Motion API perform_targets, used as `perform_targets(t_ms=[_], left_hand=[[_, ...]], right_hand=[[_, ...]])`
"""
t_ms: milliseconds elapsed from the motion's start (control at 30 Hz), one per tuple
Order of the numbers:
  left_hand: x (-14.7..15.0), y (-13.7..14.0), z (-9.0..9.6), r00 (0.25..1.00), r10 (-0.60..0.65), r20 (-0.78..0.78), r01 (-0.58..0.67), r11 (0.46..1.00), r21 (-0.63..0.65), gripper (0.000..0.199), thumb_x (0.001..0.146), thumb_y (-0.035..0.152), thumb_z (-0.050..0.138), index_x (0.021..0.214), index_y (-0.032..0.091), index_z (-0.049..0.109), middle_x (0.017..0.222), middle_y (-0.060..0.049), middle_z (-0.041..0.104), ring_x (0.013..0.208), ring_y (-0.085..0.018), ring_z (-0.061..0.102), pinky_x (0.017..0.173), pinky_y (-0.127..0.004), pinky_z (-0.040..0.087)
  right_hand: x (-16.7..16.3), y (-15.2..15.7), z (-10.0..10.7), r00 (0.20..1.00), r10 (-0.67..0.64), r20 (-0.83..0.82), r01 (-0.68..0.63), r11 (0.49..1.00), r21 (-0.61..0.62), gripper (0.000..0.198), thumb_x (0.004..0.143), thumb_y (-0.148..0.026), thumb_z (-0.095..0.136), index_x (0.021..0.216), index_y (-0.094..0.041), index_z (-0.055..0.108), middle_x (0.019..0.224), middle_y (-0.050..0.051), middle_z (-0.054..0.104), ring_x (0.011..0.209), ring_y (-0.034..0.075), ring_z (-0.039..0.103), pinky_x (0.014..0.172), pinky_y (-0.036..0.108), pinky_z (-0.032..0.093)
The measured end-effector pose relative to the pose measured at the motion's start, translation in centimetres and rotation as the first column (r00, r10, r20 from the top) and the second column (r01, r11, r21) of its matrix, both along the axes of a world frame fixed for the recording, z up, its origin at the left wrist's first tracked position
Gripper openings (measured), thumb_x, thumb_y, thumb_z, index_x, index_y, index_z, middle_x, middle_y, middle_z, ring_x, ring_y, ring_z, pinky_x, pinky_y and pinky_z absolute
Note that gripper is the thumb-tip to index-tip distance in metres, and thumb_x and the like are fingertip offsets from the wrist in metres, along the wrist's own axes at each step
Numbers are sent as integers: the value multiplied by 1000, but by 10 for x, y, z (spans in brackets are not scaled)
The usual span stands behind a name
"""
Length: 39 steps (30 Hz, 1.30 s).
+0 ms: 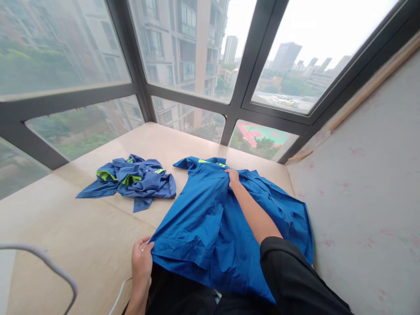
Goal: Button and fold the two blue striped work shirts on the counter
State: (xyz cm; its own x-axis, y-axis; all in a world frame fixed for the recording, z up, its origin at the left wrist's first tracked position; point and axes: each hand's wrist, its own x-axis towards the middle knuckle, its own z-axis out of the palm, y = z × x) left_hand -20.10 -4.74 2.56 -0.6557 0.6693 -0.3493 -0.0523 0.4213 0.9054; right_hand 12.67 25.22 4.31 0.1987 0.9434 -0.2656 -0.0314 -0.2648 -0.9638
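A blue work shirt (197, 210) with bright yellow-green trim near its collar end lies spread over the windowsill, its lower edge hanging toward my lap. My left hand (142, 258) pinches the shirt's near left corner at the hem. Farther up, my right hand (232, 177) grips the fabric close to the yellow-green strips, with the forearm stretched across the shirt. To the left lies a second garment (149, 179), crumpled, a duller blue with yellow-green edging; neither hand touches it.
The pale sill (95, 232) runs back to dark window frames (141, 74). A papered wall (367, 183) closes off the right side. At lower left a thick grey cable (55, 269) arches up, and a thin white cord (120, 295) lies near my left wrist.
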Motion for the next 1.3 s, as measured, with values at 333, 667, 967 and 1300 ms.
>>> perform_targets(t_ms=[333, 667, 967, 1300], left_hand=[[5, -2, -1, 859, -467, -211, 428, 880, -206, 49, 74, 54, 52, 106, 19, 63, 110, -13, 72, 107, -31, 66, 95, -40, 49], [23, 63, 8, 707, -691, -148, 678, 723, -132, 50, 74, 64, 52, 79, 18, 69, 84, -9, 75, 90, -31, 70, 82, -37, 52], [7, 65, -4, 870, -481, -112, 481, 876, -20, 44, 64, 63, 56, 66, 19, 62, 67, -3, 66, 73, -25, 62, 69, -34, 50], [12, 78, 5, 774, -551, -312, 512, 834, -205, 40, 69, 55, 66, 89, 20, 64, 84, -9, 73, 88, -31, 68, 80, -38, 50]], right_hand=[[39, -47, 0, 935, 307, -176, -350, 872, -341, 29, 87, -45, 67, 94, -17, 67, 82, 8, 76, 80, 21, 72, 76, 35, 60], [32, -77, 1, 828, 440, -348, -548, 769, -330, 33, 84, -47, 71, 98, -17, 67, 94, 9, 76, 88, 22, 73, 86, 38, 59], [69, -94, -12, 956, 289, -54, -294, 928, -228, 19, 86, -38, 61, 83, -19, 61, 65, 1, 66, 44, 11, 53, 41, 21, 45], [98, -123, -28, 727, 253, 639, -326, 946, -4, 53, 79, -27, 63, 131, -20, 57, 141, 13, 55, 133, 28, 48, 111, 45, 39]])
